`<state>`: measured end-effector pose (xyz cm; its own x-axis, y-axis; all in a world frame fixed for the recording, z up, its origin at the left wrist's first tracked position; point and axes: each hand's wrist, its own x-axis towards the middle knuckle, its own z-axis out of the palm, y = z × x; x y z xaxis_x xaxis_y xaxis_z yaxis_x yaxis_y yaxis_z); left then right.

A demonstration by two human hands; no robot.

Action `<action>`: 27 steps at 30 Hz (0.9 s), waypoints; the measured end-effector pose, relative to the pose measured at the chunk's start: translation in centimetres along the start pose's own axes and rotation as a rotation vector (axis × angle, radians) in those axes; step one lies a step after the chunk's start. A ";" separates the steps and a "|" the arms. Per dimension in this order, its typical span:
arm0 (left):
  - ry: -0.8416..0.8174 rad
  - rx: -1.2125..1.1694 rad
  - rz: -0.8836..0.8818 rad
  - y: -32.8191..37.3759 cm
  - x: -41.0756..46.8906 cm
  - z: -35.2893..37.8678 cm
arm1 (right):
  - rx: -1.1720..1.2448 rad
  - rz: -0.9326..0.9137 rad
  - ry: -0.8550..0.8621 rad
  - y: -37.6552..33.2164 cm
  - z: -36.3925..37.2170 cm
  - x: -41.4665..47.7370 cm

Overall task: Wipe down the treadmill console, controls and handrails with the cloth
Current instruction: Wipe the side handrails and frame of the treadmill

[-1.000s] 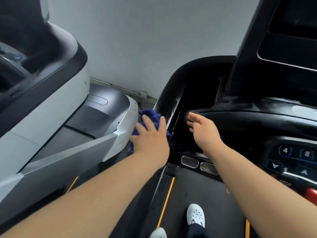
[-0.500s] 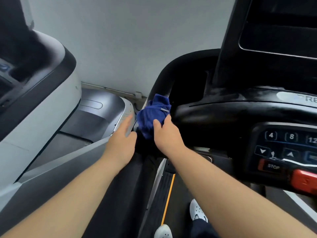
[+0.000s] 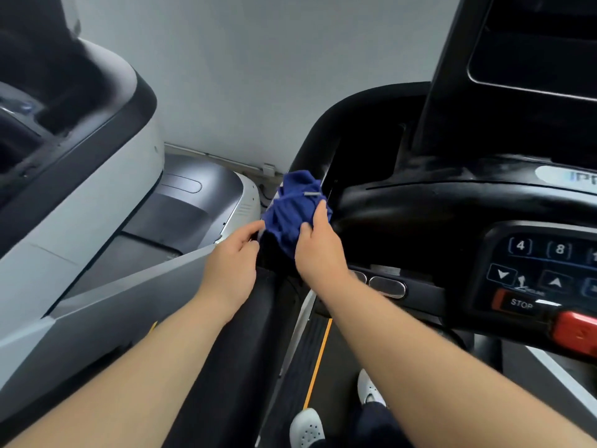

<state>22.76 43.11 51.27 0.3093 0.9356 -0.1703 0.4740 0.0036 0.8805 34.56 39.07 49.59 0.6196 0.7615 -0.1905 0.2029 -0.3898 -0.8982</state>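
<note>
The blue cloth (image 3: 292, 215) is bunched into a loose wad at the left end of the black treadmill console (image 3: 429, 205), just where the curved handrail (image 3: 308, 147) comes down to meet it. How much of the cloth touches the rail is hidden behind the wad itself.

The right hand (image 3: 319, 253) holds the cloth from the right and below. Its grip is clamped on the fabric, with the thumb and first finger curled into the folds and the other fingers out of sight beneath. The left hand (image 3: 232, 260) sits just beside the cloth's lower left edge, its forefinger tip at the fabric. Whether its grip is closed on a fold or only touching cannot be told, as the fingertips merge with the dark gap behind.

To the right, the keypad (image 3: 542, 253) shows 4, 8 and two arrows — further keys are cut off by the frame. Below are a STOP button (image 3: 520, 303) and a red tab (image 3: 578, 331), also cropped. The screen (image 3: 533, 53) runs off the top right corner.

A grey neighbouring treadmill (image 3: 97, 227) fills the left side. White shoes (image 3: 307, 428) show partly at the bottom edge.
</note>
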 end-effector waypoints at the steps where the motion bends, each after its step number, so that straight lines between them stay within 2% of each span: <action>1: 0.007 0.040 0.013 0.1 -0.2 0.0 | 0.001 0.005 0.009 0.0 0.0 0.2; 7: 0.064 0.058 0.015 0.5 -0.5 0.1 | -0.072 0.008 -0.108 2.4 0.6 -8.2; 10: 0.006 0.128 0.106 0.2 -2.0 -0.1 | -0.016 -0.026 -0.048 2.9 -0.1 -7.4; 13: -0.017 0.244 0.218 -0.9 -3.9 -0.2 | 0.047 -0.032 0.013 2.6 -0.8 -5.7; 17: 0.041 0.399 0.234 -2.1 -5.2 0.5 | 0.040 -0.114 -0.131 4.3 -0.8 -8.1; 20: 0.079 0.578 0.245 -2.1 -6.5 1.9 | -0.019 -0.083 -0.223 6.4 -1.7 -8.5; 22: 0.083 0.700 0.269 -2.3 -7.6 2.7 | -0.023 -0.015 -0.205 6.9 -2.9 -7.6; 24: 0.079 0.826 0.349 -2.7 -9.2 3.6 | 0.175 0.105 -0.237 7.1 -4.0 -6.8; 27: -0.012 0.872 0.434 -3.8 -12.0 5.9 | 0.619 0.312 -0.510 7.7 -5.1 -6.5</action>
<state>22.14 29.80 47.40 0.6078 0.7898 0.0828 0.7591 -0.6084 0.2316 36.01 28.51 45.94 0.1318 0.8638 -0.4863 -0.4623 -0.3804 -0.8010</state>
